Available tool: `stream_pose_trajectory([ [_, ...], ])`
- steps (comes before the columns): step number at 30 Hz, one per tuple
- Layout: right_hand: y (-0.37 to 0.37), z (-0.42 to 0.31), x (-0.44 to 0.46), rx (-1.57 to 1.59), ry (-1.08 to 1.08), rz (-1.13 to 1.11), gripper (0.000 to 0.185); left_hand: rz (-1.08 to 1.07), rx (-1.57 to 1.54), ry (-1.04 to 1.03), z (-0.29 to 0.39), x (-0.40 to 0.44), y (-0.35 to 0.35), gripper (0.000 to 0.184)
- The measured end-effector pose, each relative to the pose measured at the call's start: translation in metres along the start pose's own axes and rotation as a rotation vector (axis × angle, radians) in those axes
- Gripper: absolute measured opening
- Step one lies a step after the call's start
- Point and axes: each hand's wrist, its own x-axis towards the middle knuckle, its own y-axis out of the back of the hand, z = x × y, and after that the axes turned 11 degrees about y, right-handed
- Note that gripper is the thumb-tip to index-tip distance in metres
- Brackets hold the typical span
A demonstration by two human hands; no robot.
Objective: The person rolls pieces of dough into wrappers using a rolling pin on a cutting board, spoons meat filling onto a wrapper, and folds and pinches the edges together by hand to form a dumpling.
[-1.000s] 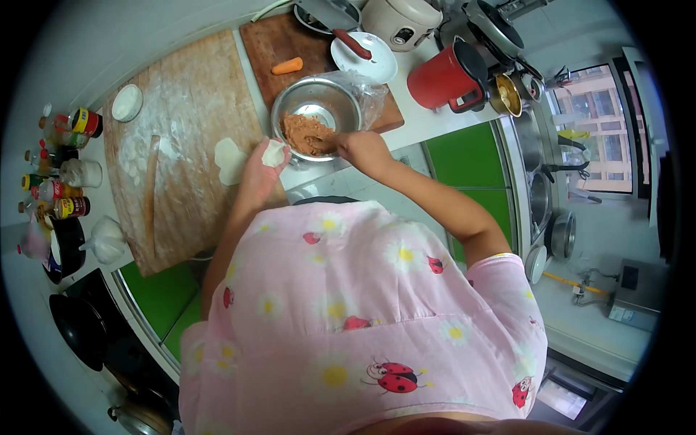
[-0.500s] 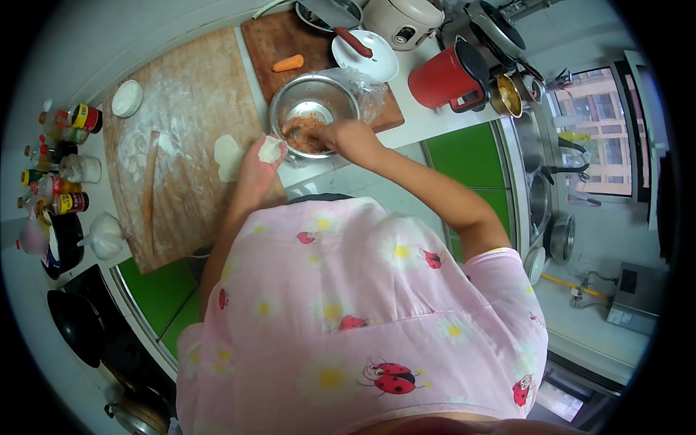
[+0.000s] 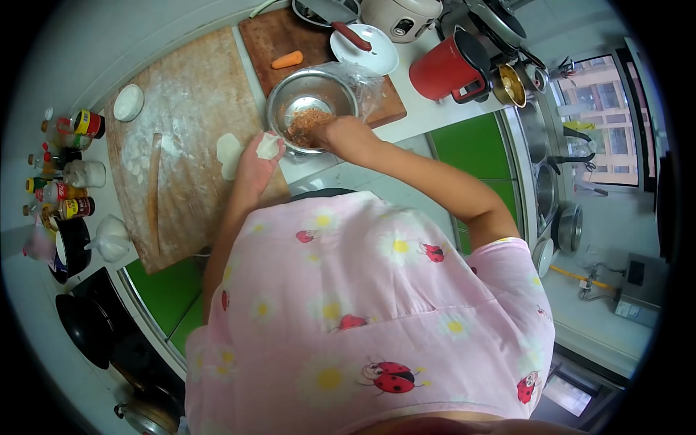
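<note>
Worktop (image 3: 435,114) with floured wooden board (image 3: 196,217) and steel bowl (image 3: 277,100).
Board lies left; bowl stands to its right. Rolling pin (image 3: 154,192) rests on the board, toward the left edge. Right hand (image 3: 344,137) reaches into the bowl, fingers at the filling (image 3: 303,123); whether it grips a utensil cannot be told. Left hand (image 3: 255,165), half curled just beside the bowl, holds a dough wrapper (image 3: 268,147). Second dough piece (image 3: 230,154) lies flat on the board.

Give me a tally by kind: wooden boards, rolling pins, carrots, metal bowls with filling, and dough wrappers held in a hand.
Wooden boards: 2
Rolling pin: 1
Carrot: 1
Metal bowl with filling: 1
Dough wrapper in left hand: 1
Total: 6
</note>
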Motion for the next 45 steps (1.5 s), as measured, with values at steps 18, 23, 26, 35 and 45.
stream_pose_trajectory([
  [18, -0.004, 0.008, 0.021, 0.025, -0.051, 0.012, 0.015, -0.014, 0.025, -0.006, 0.001, -0.002, 0.0, 0.024],
  [23, -0.015, 0.035, 0.04, -0.045, -0.094, 0.334, 0.016, -0.005, 0.001, -0.039, -0.003, 0.003, 0.001, 0.024],
  [26, -0.036, 0.047, 0.038, -0.13, -0.04, 0.196, 0.016, -0.016, -0.019, -0.059, -0.001, 0.001, -0.001, 0.024],
  [35, 0.024, 0.011, -0.036, 0.332, -0.148, 0.283, 0.015, 0.063, -0.006, -0.068, -0.003, 0.006, 0.0, 0.022],
  [45, 0.014, -0.003, -0.043, 0.145, -0.253, 0.315, 0.013, 0.077, 0.016, -0.04, -0.002, 0.004, 0.003, 0.022],
])
